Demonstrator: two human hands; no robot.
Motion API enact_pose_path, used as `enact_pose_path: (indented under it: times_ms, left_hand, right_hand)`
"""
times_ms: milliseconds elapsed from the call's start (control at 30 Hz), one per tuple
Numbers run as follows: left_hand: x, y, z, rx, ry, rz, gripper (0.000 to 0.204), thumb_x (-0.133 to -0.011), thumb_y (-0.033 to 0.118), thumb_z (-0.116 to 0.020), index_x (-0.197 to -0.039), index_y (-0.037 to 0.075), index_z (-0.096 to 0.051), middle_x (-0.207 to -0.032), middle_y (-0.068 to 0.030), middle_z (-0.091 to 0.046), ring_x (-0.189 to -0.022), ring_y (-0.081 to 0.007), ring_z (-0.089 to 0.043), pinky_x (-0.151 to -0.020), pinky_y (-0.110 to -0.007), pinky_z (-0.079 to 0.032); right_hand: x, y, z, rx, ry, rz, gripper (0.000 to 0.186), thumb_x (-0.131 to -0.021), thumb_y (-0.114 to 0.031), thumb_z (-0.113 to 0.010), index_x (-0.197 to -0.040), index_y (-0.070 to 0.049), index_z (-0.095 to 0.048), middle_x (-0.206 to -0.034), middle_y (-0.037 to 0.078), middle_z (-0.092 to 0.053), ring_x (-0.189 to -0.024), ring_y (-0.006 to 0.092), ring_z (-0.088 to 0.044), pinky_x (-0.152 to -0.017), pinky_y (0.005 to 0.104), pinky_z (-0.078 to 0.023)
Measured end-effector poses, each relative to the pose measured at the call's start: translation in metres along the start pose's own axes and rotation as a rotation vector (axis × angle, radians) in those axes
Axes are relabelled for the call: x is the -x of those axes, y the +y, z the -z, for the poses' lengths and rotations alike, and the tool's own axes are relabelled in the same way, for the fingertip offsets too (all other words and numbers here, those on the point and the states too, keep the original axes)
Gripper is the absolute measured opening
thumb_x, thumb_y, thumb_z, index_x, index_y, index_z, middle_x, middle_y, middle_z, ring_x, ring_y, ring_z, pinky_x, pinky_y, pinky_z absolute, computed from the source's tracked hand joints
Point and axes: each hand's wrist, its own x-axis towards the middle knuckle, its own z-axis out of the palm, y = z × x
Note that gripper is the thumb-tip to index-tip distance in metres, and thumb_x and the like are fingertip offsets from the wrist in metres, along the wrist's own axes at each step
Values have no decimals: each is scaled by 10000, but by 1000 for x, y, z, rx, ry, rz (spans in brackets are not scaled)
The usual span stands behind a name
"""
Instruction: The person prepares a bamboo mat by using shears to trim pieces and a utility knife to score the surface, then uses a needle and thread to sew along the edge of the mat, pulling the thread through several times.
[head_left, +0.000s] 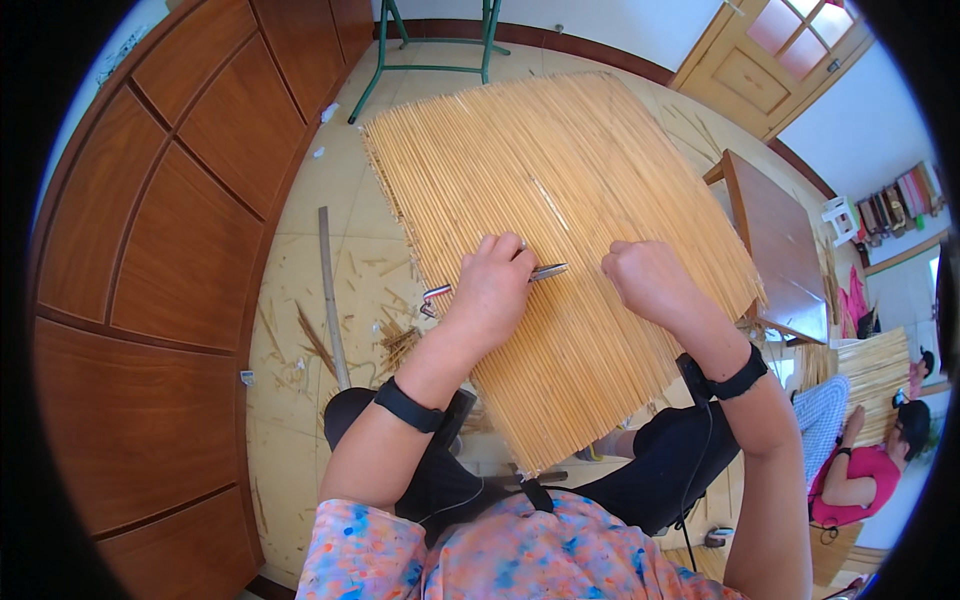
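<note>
On the bamboo mat (560, 190), left hand (492, 285) clenched around a metal tool (545, 271), right hand (645, 277) fisted, pressing down

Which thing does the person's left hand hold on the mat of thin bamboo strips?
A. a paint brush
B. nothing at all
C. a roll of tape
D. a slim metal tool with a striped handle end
D: the left hand grips a slim metal tool, its tip pointing toward the right hand and its striped end sticking out on the other side, over the bamboo mat.

A single head-worn fisheye view looks steeply down, close over the person's lap.
</note>
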Motion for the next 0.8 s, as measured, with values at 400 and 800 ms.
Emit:
enact_pose_path:
  times_ms: [400,800]
  left_hand:
    - [0,3,3,8,-34,11,197,-821,68,-658,-1014,36,-640,-1056,-95,-543,-1044,-298,-519,-868,-414,-440]
    - [-1,0,-1,23,15,-30,211,-782,25,-677,-987,29,-631,-1032,-101,-553,-1014,-319,-532,-842,-426,-467]
  right_hand:
    - [-6,0,-10,-142,138,-183,103,-805,-92,-585,-762,-45,-666,-806,130,-647,-736,341,-646,-650,436,-513]
    - [-5,12,-11,-138,82,-117,97,-816,-103,-605,-798,-45,-680,-809,121,-660,-753,330,-645,-663,422,-516]
